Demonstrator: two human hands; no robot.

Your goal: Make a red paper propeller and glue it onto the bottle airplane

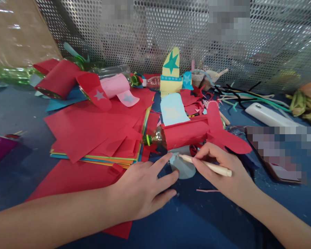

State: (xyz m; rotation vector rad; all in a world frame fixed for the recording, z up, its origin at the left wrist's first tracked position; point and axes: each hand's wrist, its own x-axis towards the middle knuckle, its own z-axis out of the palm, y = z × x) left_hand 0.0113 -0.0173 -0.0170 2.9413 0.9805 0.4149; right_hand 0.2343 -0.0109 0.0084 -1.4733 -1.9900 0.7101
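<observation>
A plastic bottle wrapped in red paper (188, 133) lies on its side, its green-capped neck (158, 136) pointing left. Red paper fins (229, 140) stick out at its right end, and a light blue flap with a pale star (174, 110) stands up from its top. Below the bottle hangs a rounded grey-blue paper flap (185, 167). My left hand (147, 188) has its fingers spread, with the index fingertip on that flap's left edge. Between thumb and fingers my right hand (223, 166) grips a cream-coloured marker (215, 167), its tip at the flap.
Stacked coloured paper sheets (101, 128) lie at left. Other paper-covered bottles (63, 77) and a yellow piece with a green star (171, 65) stand before a perforated metal panel (155, 31). A phone (272, 152), a white device (269, 116) and pipe cleaners (248, 93) are at right.
</observation>
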